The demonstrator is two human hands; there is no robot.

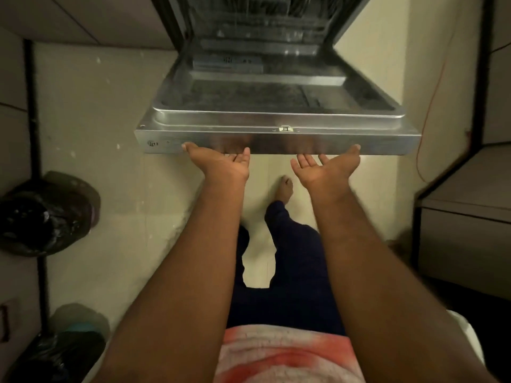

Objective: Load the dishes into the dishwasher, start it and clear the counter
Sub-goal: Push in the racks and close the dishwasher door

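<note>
Dim warm light, soft motion blur, wide-angle bend at edges.

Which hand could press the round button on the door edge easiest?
Left, probably. The left hand touches the door edge close to the button; the right hand is toward the far end.

We have just one camera, and it sits on the person's head. It looks forward and steeply down, so we see the floor (96, 106) right below us. The wide lens bends the sides of the picture. Both arms reach in from the bottom edge. The left hand (221, 164) and right hand (329, 167) sit near the middle, close to us. The dishwasher door (276, 145) fills the top.
</note>
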